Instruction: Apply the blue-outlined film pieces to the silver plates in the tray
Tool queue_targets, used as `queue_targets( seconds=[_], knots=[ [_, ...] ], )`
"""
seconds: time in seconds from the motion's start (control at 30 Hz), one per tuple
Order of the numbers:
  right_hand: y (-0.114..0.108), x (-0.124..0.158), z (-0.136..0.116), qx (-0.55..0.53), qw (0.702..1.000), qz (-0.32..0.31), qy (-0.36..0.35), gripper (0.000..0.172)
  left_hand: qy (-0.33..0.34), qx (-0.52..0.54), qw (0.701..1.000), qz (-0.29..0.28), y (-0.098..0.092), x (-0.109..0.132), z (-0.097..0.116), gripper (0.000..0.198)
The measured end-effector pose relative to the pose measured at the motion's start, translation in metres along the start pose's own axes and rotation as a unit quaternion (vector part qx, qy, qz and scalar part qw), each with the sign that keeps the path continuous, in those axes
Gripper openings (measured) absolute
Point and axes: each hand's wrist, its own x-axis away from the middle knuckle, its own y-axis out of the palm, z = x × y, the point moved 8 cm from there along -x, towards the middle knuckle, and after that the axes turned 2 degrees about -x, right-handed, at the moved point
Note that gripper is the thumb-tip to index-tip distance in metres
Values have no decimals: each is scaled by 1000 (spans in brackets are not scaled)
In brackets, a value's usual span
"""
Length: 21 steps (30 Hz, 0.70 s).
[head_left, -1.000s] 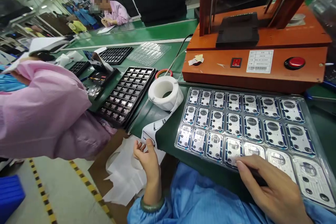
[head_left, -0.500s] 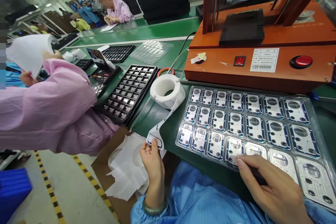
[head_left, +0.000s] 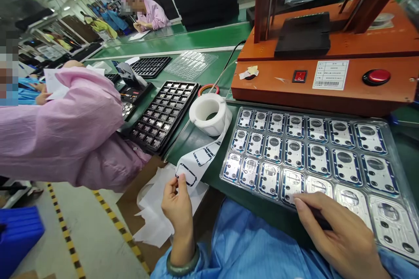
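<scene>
My left hand [head_left: 178, 207] pinches the free end of a white liner strip [head_left: 199, 159] that carries black-outlined, frame-shaped adhesive stickers. The strip runs up to a white sticker roll [head_left: 209, 115] lying on the green bench. My right hand [head_left: 337, 231] is at the near edge of a clear plastic tray [head_left: 397, 157], thumb and forefinger together beside a silver metal plate [head_left: 293, 186]. Something dark shows between those fingers, but I cannot make out what it is. Rows of similar plates with dark round windows fill the tray, many with blue-black borders.
Behind the tray stands an orange press [head_left: 278, 78] with a red button. A black tray of small parts [head_left: 163, 115] lies left of the roll. Below it, a cardboard box [head_left: 131, 198] holds discarded white liner. A co-worker's pink sleeve [head_left: 65, 126] is close on the left.
My left hand has moved left and slightly down, drawing the strip out so more stickers show. My right hand stays in place. The co-worker at left has lowered the white sheet.
</scene>
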Motion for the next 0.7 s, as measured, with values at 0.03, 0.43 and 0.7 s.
queue_targets(
  seconds=[0.03, 0.43, 0.7],
  knots=[
    [0, 0, 0, -2, 1000, 0, -1, 5, 43, -22, 999, 3, 0, -3, 9, 26],
    [-5, 1, 2, -27, 999, 12, 21, 4, 197, -101, 971, 89, 2, -4, 41, 32],
    [-5, 2, 1, -27, 999, 12, 13, 5, 349, -6, 911, 219, -24, 5, 67, 16]
  ],
)
